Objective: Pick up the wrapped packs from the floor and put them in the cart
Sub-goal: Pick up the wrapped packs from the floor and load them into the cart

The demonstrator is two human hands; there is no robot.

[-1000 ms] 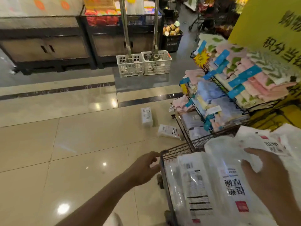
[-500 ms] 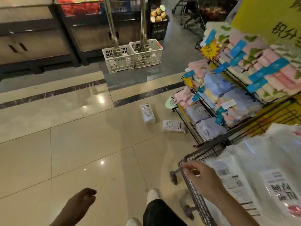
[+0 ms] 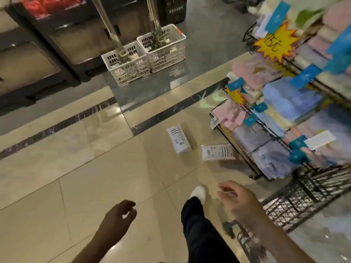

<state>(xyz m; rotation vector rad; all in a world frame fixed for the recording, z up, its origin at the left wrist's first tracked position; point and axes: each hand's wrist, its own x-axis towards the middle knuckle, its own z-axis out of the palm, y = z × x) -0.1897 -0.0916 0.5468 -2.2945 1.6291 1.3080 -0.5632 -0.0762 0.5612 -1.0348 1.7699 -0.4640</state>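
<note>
Two white wrapped packs lie on the beige tiled floor: a long one [image 3: 178, 139] and, to its right, a flatter one [image 3: 217, 152] beside the foot of the towel rack. The black wire cart [image 3: 296, 202] stands at the lower right, its front edge blurred. My left hand [image 3: 118, 217] hangs low over the floor, fingers loosely curled, holding nothing. My right hand [image 3: 237, 198] is in the air just left of the cart, fingers apart, empty. Both hands are well short of the packs. My leg in dark trousers and a white shoe [image 3: 198, 193] steps forward between them.
A wire rack [image 3: 252, 162] of folded towels with blue tags and yellow price stars fills the right side. Two white plastic baskets [image 3: 144, 56] with metal poles stand ahead on the dark floor strip, in front of dark display counters [image 3: 57, 44].
My right hand has let go of the cart rim and moved left, off the cart. My foot has stepped forward, and the packs now lie closer in view.
</note>
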